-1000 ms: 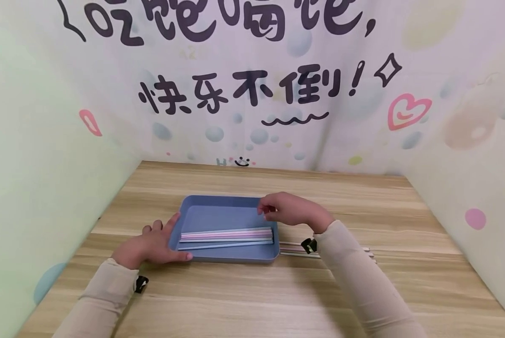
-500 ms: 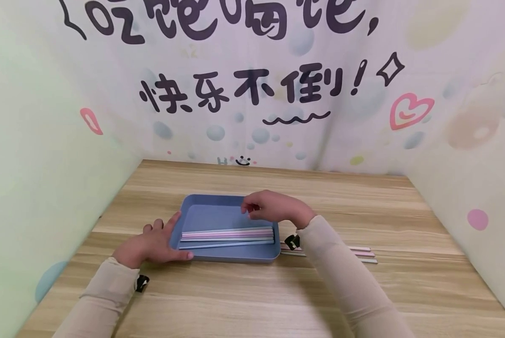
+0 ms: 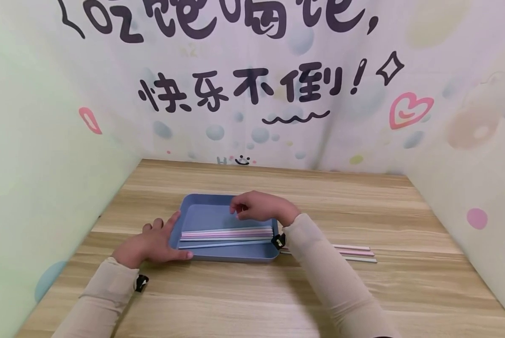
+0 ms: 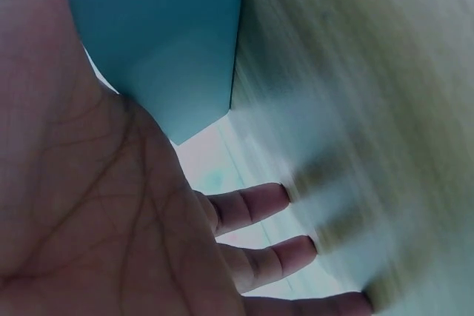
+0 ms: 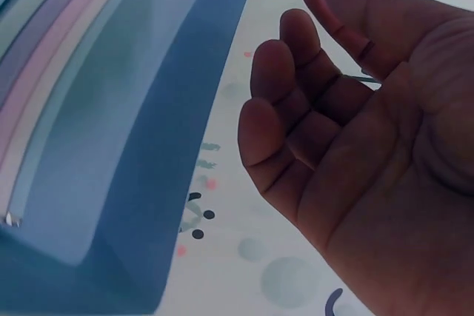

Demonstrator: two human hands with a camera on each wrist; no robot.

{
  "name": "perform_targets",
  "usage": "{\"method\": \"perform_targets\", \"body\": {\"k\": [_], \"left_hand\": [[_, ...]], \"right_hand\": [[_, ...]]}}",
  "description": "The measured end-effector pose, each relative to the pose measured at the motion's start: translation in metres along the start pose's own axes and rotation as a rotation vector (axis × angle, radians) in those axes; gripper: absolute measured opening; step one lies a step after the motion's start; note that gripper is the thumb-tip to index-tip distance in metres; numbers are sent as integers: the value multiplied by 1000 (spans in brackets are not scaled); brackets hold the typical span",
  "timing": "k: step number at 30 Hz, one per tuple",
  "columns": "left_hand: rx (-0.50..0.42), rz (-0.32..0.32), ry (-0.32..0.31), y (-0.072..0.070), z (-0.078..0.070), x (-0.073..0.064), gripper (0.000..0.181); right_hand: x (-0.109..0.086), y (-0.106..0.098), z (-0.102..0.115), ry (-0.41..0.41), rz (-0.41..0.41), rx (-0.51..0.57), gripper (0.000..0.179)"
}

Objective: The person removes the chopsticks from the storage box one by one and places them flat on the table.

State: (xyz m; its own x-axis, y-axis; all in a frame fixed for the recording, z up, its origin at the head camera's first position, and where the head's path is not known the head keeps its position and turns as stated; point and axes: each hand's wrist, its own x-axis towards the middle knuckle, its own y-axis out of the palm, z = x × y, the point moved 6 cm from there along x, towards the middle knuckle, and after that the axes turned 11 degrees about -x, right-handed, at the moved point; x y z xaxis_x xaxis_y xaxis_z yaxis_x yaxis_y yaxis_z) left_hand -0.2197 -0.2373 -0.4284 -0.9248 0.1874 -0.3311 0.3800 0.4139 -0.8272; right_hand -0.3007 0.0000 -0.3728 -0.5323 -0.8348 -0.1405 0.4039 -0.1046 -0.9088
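Right hand (image 3: 260, 206): loosely curled, grasping nothing, over blue tray (image 3: 210, 215) | Left hand (image 3: 151, 244): not clenched, spread against tray's left end | Pastel chopsticks (image 3: 227, 234) inside tray, one stray chopstick (image 3: 227, 244) nearer me | Remaining chopsticks (image 3: 358, 253) on wood-grain tabletop (image 3: 218, 300), partly under right sleeve (image 3: 328, 277) | Judged step: filling tray; next calls for pinching another chopstick, tray steadied
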Motion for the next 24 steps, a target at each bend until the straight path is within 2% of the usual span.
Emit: {"method": "perform_targets", "body": {"k": [15,24], "left_hand": [[-11,-7,16,-3,-1,-1,131],[-10,-6,13,-2,-1,-2,132]], "right_hand": [[24,20,-3,32,55,31,11],[31,34,-4,29,81,17,9]]}}
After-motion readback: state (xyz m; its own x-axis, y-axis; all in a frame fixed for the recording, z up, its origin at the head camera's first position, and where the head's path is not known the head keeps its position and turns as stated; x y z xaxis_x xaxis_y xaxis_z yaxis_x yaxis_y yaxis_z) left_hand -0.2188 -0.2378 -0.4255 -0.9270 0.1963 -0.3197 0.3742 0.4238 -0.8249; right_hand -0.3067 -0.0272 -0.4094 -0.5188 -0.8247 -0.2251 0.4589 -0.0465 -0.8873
